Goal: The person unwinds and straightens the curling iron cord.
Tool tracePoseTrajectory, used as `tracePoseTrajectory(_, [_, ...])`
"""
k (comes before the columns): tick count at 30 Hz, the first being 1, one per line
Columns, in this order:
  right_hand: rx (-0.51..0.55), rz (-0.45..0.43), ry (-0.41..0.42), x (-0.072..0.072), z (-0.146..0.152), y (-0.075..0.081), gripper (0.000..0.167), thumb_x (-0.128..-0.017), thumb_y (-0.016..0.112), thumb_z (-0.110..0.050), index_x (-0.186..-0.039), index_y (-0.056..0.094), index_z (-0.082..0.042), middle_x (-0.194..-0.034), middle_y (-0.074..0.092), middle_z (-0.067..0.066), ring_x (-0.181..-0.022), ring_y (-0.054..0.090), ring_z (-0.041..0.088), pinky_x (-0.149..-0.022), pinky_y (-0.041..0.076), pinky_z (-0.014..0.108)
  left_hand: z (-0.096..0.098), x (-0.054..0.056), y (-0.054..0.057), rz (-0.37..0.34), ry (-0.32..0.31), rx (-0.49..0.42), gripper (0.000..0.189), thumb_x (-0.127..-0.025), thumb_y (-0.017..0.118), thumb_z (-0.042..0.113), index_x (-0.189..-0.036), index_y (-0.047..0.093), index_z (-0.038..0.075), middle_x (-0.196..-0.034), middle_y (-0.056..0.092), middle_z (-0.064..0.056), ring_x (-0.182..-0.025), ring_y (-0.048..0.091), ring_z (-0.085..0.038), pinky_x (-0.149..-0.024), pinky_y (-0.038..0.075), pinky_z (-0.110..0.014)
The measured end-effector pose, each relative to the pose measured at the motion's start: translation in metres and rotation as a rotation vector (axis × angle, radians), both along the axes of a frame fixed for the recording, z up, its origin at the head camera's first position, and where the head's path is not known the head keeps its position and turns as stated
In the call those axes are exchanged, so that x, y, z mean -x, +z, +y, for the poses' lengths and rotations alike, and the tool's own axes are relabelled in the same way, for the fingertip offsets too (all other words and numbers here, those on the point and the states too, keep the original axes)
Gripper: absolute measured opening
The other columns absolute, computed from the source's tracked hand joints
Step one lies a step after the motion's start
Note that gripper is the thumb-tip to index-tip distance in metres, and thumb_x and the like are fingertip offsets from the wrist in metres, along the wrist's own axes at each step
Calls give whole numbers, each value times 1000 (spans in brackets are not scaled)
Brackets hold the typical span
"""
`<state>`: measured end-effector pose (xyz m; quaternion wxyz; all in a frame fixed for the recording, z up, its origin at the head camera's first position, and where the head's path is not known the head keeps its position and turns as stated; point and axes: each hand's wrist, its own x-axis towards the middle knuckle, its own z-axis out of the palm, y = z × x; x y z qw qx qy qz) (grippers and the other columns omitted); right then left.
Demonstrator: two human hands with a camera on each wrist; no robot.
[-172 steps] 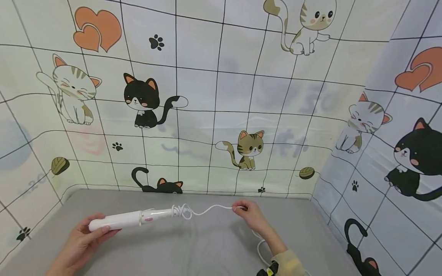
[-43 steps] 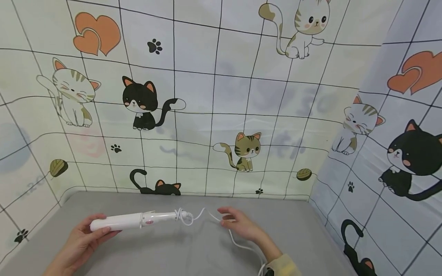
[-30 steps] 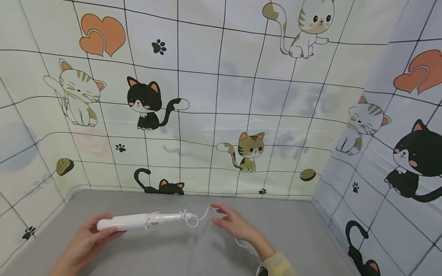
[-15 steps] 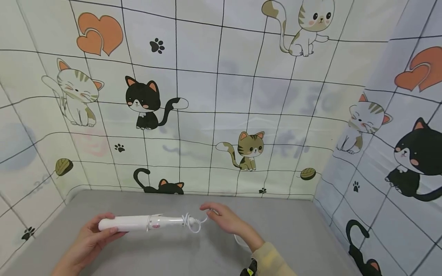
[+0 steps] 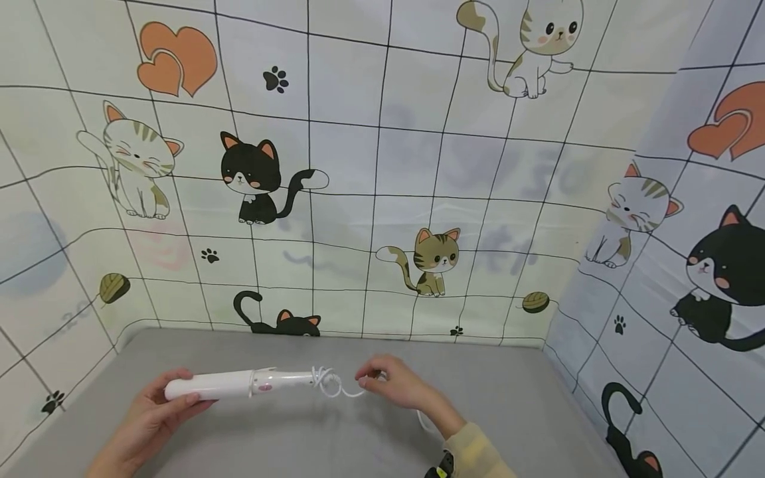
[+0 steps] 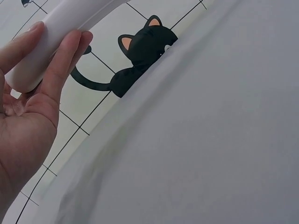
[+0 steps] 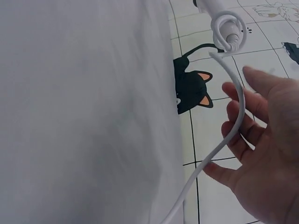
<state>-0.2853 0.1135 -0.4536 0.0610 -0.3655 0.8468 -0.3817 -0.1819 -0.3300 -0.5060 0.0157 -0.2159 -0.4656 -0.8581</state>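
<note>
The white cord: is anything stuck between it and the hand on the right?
No, nothing visible is in the way. The right hand already has the white cord lying across its loosely spread fingers. The cord runs straight up to the loops at the end of the white curling wand, which the left hand holds above the grey table.

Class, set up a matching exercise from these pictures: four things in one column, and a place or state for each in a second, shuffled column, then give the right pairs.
Things:
1. left hand
2. right hand
3. white cord
4. grey table

States or places:
A. looped round the end of the white curling wand
B. lies under both hands
C. grips the wand's barrel end
D. fingers relaxed, cord running across them

Pairs: 1-C, 2-D, 3-A, 4-B
</note>
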Motion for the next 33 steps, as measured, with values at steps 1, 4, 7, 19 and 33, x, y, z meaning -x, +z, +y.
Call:
tracePoseTrajectory(1, [8, -3, 11, 0, 1, 0, 14, -98, 70, -22, -104, 76, -11, -95, 66, -10, -92, 57, 7, -84, 55, 28, -1, 0, -1, -2, 5, -1, 54, -96, 37, -28, -124, 67, 7, -124, 58, -6, -114, 64, -20, -100, 57, -48])
tracePoseTrajectory(4, [30, -20, 45, 0, 6, 0, 8, -94, 75, -19, -97, 78, -12, -89, 64, -11, -86, 56, 6, -78, 53, 24, -3, -2, -2, -6, 19, -5, 54, -97, 37, -27, -124, 67, 8, -124, 56, -5, -114, 64, -19, -100, 57, -47])
tracePoseTrajectory(7, [39, -50, 50, -1, 12, 1, 4, -91, 78, -15, -91, 78, -11, -84, 63, -11, -80, 53, 5, -70, 50, 19, -7, -2, -4, 10, 0, -33, 56, -97, 35, -27, -126, 67, 8, -125, 56, -6, -115, 64, -20, -101, 57, -48])
tracePoseTrajectory(19, [66, -57, -120, 7, 30, -5, 11, -98, 72, -21, -90, 74, -14, -88, 67, -7, -83, 61, 9, -71, 57, 21, -15, -9, -8, 1, -29, -68, 56, -98, 32, -28, -128, 66, 6, -126, 59, -8, -117, 64, -22, -103, 56, -48])
tracePoseTrajectory(33, [35, -27, -140, 8, 48, 2, 14, -99, 71, -20, -87, 71, -13, -88, 64, -6, -81, 59, 10, -67, 56, 21, -14, -5, -7, 42, 17, -152, 55, -97, 31, -29, -128, 65, 2, -124, 57, -12, -116, 65, -26, -101, 56, -49])
